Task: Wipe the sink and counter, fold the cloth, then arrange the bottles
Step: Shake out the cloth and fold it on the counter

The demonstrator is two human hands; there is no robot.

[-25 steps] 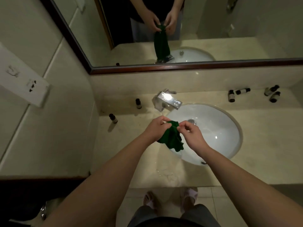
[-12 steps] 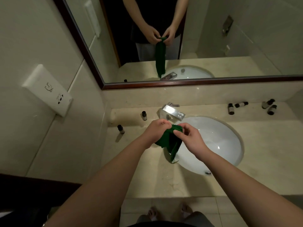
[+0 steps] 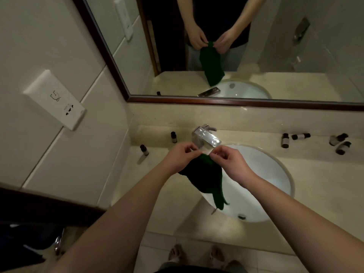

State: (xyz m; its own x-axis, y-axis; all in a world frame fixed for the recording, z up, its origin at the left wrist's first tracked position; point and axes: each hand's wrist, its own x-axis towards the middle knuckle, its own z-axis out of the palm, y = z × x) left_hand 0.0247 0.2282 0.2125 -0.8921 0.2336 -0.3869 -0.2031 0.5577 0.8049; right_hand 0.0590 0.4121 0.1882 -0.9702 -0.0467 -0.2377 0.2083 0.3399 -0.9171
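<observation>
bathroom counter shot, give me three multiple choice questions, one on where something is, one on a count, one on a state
1. Where does the green cloth hang?
A. Over the near left part of the sink
B. Draped on the faucet
C. Flat on the counter at the right

2. How many small dark-capped bottles show on the counter to the right of the sink?
A. Two
B. Four
C. Six

3. How is the cloth held?
A. Pinched at its top by the left hand and the right hand
B. By the right hand alone
C. By nothing; it lies loose

Answers:
1. A, since it dangles from the hands above the basin's near left edge.
2. B, since one bottle stands and three lie on their sides.
3. A, since both hands' fingertips meet at its upper edge.
</observation>
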